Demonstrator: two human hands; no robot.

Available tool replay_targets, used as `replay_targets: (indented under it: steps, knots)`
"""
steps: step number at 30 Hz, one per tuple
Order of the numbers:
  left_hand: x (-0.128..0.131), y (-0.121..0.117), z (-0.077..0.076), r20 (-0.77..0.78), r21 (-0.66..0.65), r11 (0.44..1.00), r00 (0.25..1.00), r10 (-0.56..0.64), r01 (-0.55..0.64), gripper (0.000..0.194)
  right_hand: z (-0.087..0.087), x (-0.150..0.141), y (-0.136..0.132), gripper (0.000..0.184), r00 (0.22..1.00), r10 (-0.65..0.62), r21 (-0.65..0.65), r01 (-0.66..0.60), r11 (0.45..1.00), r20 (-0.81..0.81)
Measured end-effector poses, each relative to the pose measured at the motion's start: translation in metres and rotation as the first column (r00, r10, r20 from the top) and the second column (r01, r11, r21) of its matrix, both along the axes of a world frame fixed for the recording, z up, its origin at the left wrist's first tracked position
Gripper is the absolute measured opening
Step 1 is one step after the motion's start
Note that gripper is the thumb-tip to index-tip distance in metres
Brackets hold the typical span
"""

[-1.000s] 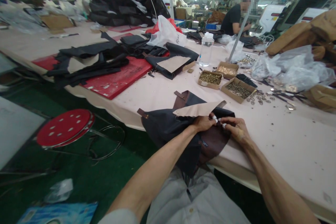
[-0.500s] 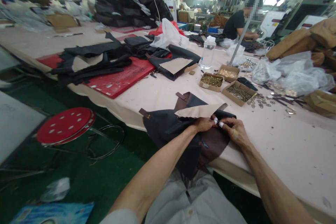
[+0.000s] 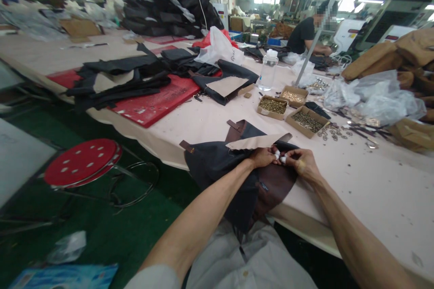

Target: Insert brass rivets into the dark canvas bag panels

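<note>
A black-and-brown fabric piece (image 3: 217, 162) with brown strap tabs and a beige flap (image 3: 252, 142) lies over the table's front edge, its lower part hanging toward my lap. My left hand (image 3: 265, 157) pinches its upper right edge, just under the beige flap. Close beside it, my right hand (image 3: 303, 163) has thumb and fingers pressed together on the same edge. White wrapping covers some of the fingertips. Whether a small part sits between the fingers is too small to make out.
Beyond my hands stand small cardboard boxes of metal fittings (image 3: 307, 119), with loose rings (image 3: 334, 132) beside them. A clear bottle (image 3: 268, 70) is behind. Dark fabric pieces (image 3: 118, 76) lie on a red board (image 3: 152, 104). A red stool (image 3: 83, 162) stands left; a person (image 3: 307, 36) sits farther back.
My fingertips have come slightly closer together at the fabric edge, and my right hand has shifted a little. The fabric piece stays nearly in place.
</note>
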State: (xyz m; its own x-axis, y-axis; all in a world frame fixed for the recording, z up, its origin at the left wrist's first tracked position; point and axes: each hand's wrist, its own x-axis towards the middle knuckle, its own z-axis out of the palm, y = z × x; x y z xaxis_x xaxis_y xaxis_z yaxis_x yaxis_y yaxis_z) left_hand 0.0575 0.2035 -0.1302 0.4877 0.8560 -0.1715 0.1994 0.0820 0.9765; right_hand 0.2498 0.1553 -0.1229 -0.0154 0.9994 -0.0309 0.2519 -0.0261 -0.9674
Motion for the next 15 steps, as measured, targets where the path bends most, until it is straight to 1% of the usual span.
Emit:
replay_targets:
  steps: [2,4,5,6,8,11,13,15]
  knots:
    - [0.003,0.0,0.002,0.097,-0.041,0.999,0.995,0.025,-0.021,0.02,0.0,-0.001,0.001,0.047,0.998,0.026,-0.004,-0.027,1.0,-0.054]
    - [0.005,0.001,0.003,0.158,-0.053,0.994,0.982,0.106,-0.099,0.02,-0.002,-0.003,0.0,0.055,0.997,0.042,0.015,-0.041,0.999,-0.059]
    - [0.007,0.001,0.004,0.16,-0.042,0.987,0.974,0.16,-0.155,0.019,-0.004,-0.005,-0.001,0.057,0.999,0.045,0.042,-0.044,0.998,-0.025]
    - [0.007,0.002,0.004,0.143,-0.019,0.977,0.967,0.211,-0.211,0.018,-0.005,-0.007,-0.002,0.057,0.998,0.043,0.084,-0.046,0.995,0.036]
    - [0.008,0.005,0.003,0.103,0.032,0.953,0.949,0.297,-0.302,0.015,-0.009,-0.011,-0.004,0.05,0.975,0.007,0.198,-0.052,0.979,0.22]
    - [0.007,0.011,0.005,0.059,0.1,0.924,0.929,0.365,-0.369,0.016,-0.013,-0.018,-0.005,0.039,0.865,-0.118,0.357,-0.074,0.931,0.487]
    - [0.005,0.016,0.009,0.037,0.147,0.911,0.923,0.383,-0.384,0.018,-0.015,-0.021,-0.004,0.037,0.805,-0.175,0.403,-0.085,0.911,0.567]
    - [0.004,0.02,0.016,0.004,0.192,0.907,0.925,0.38,-0.373,0.018,-0.017,-0.022,-0.004,0.036,0.783,-0.2,0.411,-0.077,0.908,0.589]
